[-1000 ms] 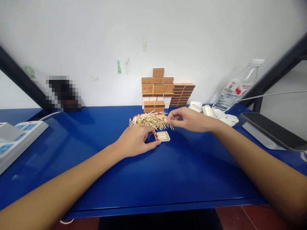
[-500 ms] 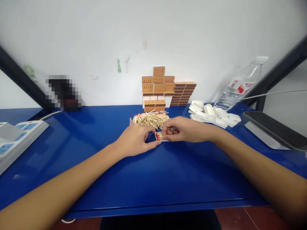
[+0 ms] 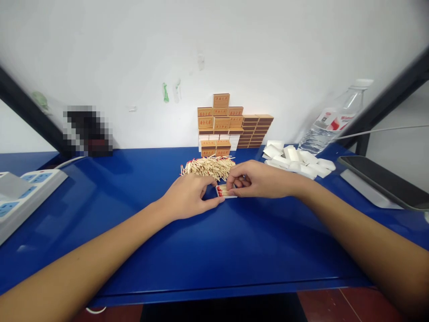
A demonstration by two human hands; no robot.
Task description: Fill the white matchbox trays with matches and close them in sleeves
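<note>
A small white matchbox tray (image 3: 229,197) lies on the blue table, filled with red-tipped matches (image 3: 221,191). My left hand (image 3: 189,195) grips the tray's left end between thumb and forefinger. At its right end is my right hand (image 3: 251,180), fingers curled and pinched down over the matches; whatever is between the fingertips is hidden. Just behind both hands lies a heap of loose matches (image 3: 209,167), heads pointing various ways.
Orange and brown matchboxes (image 3: 219,121) are stacked against the wall. White empty trays (image 3: 295,156) lie in a pile to the right, near a tilted water bottle (image 3: 331,118) and a phone (image 3: 389,181). A power strip (image 3: 30,192) stands at left.
The right fingers have shifted slightly over the tray, and the matches in it show a little more. My left hand stays in place on the tray.
</note>
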